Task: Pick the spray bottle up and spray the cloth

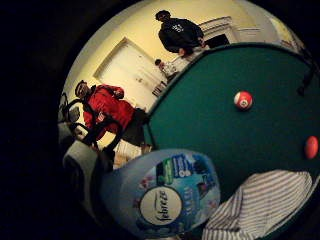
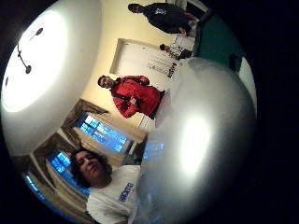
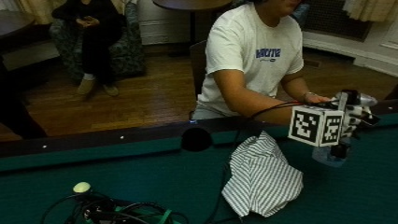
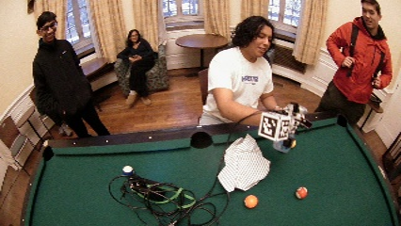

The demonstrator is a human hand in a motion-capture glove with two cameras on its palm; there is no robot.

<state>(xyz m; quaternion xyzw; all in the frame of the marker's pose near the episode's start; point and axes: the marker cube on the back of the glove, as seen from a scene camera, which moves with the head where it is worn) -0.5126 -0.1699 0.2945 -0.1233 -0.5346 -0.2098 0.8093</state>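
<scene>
Here the person sat behind a green pool table that served as the counter, with the striped cloth lying in a rumpled, peaked heap on the felt in front of them. The spray bottle was up off the felt just beside the cloth, on the side of the right hand, and that hand was around its upper part; how its fingers were set could not be told, since most of the hand was hidden. In the little-finger-side palm view the bottle's pale blue labelled body filled the near field, with the cloth right beside it below. A red-and-white ball and an orange ball lay on the felt well beyond the cloth, and a tangle of cables lay further along.
</scene>
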